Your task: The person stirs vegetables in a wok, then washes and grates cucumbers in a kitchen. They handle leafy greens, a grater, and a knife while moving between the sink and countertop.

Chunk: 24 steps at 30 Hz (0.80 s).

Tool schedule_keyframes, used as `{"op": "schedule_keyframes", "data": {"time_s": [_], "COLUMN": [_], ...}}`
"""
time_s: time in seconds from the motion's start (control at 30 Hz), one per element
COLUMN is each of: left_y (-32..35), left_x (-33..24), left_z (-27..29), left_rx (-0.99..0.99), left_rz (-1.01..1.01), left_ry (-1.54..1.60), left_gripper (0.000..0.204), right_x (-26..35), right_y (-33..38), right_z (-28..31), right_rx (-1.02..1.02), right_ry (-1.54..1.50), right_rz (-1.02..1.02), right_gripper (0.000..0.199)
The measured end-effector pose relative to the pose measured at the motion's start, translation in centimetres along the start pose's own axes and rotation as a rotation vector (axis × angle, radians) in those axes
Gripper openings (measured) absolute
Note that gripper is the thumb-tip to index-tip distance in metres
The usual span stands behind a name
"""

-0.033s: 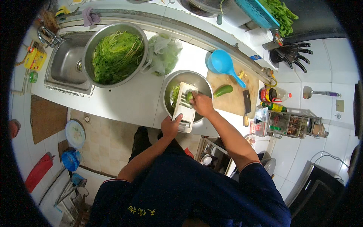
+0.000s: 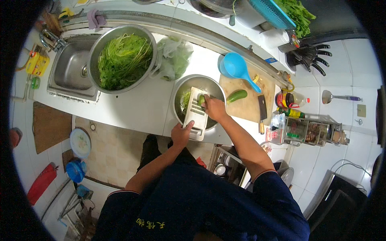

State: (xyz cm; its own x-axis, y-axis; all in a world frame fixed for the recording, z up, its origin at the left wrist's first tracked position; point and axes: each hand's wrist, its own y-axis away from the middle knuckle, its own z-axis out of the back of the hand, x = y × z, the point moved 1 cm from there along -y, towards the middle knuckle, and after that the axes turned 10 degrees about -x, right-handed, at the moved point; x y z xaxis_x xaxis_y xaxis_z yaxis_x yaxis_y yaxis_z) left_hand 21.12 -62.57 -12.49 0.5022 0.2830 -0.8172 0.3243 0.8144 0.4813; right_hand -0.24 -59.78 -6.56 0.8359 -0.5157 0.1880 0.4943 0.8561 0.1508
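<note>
A white slotted grater [image 2: 197,114] lies slanted across a steel bowl [image 2: 175,100], its near end past the bowl's rim. My left hand [image 2: 180,134] is closed round the grater's near end, thumb on top. Further up the grater, my right hand [image 2: 215,108] grips a piece of green zucchini [image 2: 200,99] against its surface; the fingers hide much of the piece. Pale green shreds [image 2: 185,99] lie in the bowl left of the grater. Another zucchini piece [image 2: 237,95] rests on the cutting board [image 2: 247,110] just right of the bowl.
The board also bears a blue ladle [image 2: 236,66] and a cleaver [image 2: 262,108]. To the left are a clear plastic bag [image 2: 173,56], a large basin [image 2: 91,60] of leafy greens and a sink [image 2: 70,68]. Bottles [image 2: 284,100] and a spice rack [image 2: 311,132] stand at the right.
My right hand has slid slightly toward the grater's far end with the zucchini piece. The left hand and the grater have stayed in place.
</note>
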Motion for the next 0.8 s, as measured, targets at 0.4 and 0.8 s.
{"op": "schedule_keyframes", "data": {"time_s": [0.4, 0.8], "left_y": [0.1, 0.2], "left_x": [-1.2, -0.5], "left_z": [0.5, 0.1], "left_rx": [0.03, -0.018], "left_rz": [0.051, -0.001], "left_ry": [0.02, -0.01], "left_gripper": [0.048, 0.053], "right_x": [2.4, 1.9], "right_y": [6.1, 2.1], "right_z": [1.6, 0.7], "right_rx": [-0.03, 0.029], "right_ry": [-0.132, -0.04], "right_rz": [0.089, 0.031], "right_gripper": [0.052, 0.047]}}
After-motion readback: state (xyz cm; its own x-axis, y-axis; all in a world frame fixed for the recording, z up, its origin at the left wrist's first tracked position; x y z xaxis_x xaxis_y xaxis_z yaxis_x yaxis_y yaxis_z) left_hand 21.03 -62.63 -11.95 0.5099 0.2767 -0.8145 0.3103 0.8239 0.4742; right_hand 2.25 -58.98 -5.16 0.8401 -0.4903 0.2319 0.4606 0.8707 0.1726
